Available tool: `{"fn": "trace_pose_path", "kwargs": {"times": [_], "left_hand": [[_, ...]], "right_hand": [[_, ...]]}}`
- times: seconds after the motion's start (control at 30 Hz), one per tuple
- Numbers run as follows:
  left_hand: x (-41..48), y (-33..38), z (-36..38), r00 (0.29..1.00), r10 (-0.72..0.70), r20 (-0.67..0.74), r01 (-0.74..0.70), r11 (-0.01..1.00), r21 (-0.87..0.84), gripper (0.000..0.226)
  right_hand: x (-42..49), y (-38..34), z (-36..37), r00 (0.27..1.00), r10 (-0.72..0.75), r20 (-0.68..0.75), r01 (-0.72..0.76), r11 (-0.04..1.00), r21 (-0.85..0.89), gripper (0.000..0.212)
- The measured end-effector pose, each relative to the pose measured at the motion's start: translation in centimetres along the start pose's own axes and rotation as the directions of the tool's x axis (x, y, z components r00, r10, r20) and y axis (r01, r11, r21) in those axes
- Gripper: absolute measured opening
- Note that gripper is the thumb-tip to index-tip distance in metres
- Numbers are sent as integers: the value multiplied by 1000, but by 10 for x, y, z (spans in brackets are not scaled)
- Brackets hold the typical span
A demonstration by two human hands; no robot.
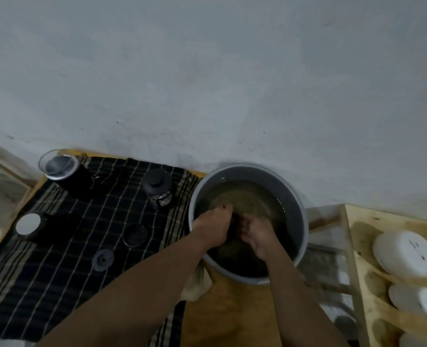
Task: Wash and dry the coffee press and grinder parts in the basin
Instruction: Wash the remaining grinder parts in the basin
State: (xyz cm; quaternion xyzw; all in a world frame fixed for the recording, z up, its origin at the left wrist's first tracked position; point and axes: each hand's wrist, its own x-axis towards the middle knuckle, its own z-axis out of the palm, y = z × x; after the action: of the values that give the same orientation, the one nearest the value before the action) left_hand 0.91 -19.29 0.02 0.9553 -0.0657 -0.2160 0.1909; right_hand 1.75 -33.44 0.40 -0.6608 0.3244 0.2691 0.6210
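Evidently mid-wash — left hand and right hand both curl fingers round a small dark part dipped in the basin of murky water at right, other pieces parked left on the striped cloth — presumably to dry.

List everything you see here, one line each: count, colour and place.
striped cloth: one, black with pale stripes, on table
basin: one, grey, right of the cloth, murky water inside
coffee press: one, black lid, cloth's back
clear-topped container: one, black, cloth's back left corner
white-topped piece: one, black, cloth's left edge
ring: one, dark, mid-cloth
disc: one, dark, beside the ring
tubs: three, white, shelf at right
dark part: one, black, in the basin
left hand: one, grips the dark part
right hand: one, grips the dark part
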Motion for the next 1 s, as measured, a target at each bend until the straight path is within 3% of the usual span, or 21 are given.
{"fn": "trace_pose_path", "kwargs": {"times": [0.1,0.2,0.33,0.43,0.53,0.67,0.8,0.93,1.0], "left_hand": [[1,0,0,1000,7,9,-7,999,-39,59],[0,-1,-2,1000,16,20,-15,997,-82,52],[1,-1,-3,1000,-10,-11,9,993,-122,53],[0,-2,-2,1000,5,-13,-7,990,-141,55],[-1,-2,3,999,-33,-43,27,991,-127,60],[-1,1,5,996,-64,-64,52,985,-163,52],[0,0,4,998,-44,-37,38,989,-141,60],[1,-3,4,998,-57,-7,57,995,-80,62],[0,-3,4,998,-70,3,70,996,-59,63]], "right_hand": [[0,-1,7,996,-35,81,46,989,-139,34],[9,2,10,987,-26,156,34,998,-46,52],[8,-3,3,979,-51,200,63,997,-51,47],[9,-3,-4,975,30,221,-24,999,-32,43],[12,-11,-5,969,47,244,-4,985,-175,44],[12,-25,-2,985,6,173,31,976,-215,43],[12,-11,-4,1000,2,24,0,999,-48,42],[22,6,-35,977,87,-196,-58,987,152,23],[24,9,-44,963,106,-246,-70,986,152,18]]}}
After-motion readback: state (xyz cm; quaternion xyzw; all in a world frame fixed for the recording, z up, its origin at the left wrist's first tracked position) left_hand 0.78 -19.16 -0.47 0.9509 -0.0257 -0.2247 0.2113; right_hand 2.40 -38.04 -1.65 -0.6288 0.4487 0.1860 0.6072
